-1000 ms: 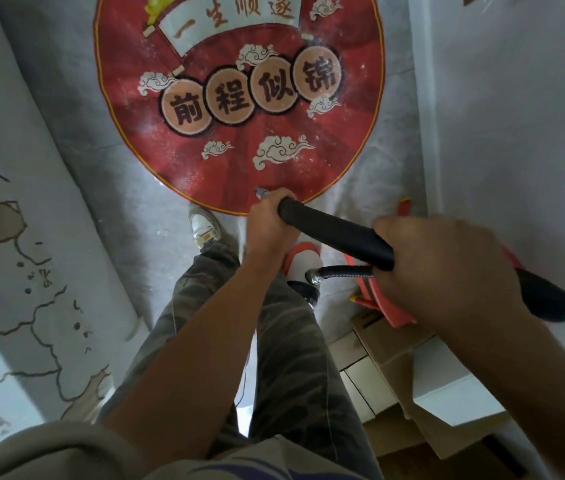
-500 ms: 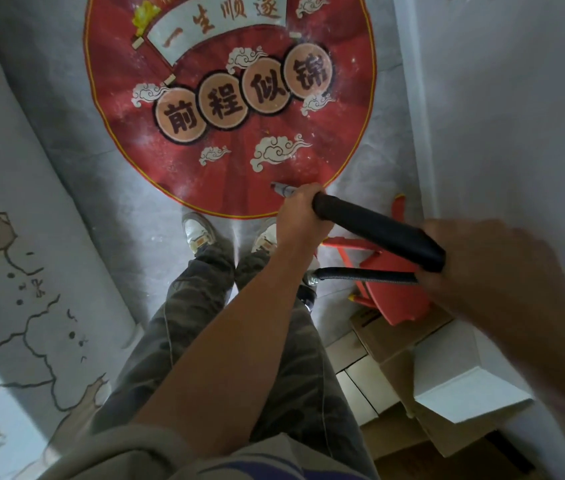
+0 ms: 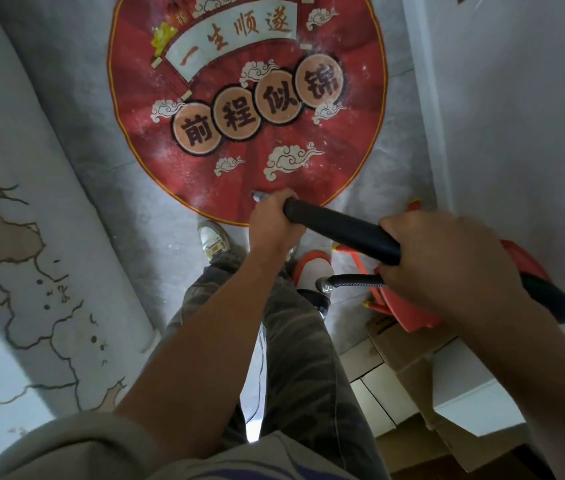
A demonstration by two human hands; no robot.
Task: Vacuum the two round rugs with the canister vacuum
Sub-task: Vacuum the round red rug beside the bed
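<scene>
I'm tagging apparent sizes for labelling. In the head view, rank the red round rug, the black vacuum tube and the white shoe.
1. red round rug, clearly largest, though cropped at the top.
2. black vacuum tube, partly covered; nearer the camera, so flattered.
3. white shoe, smallest, partly hidden.

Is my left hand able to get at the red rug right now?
Probably not as is: the left hand grips the black vacuum tube. Nothing blocks the near edge of the red rug, though.
</scene>
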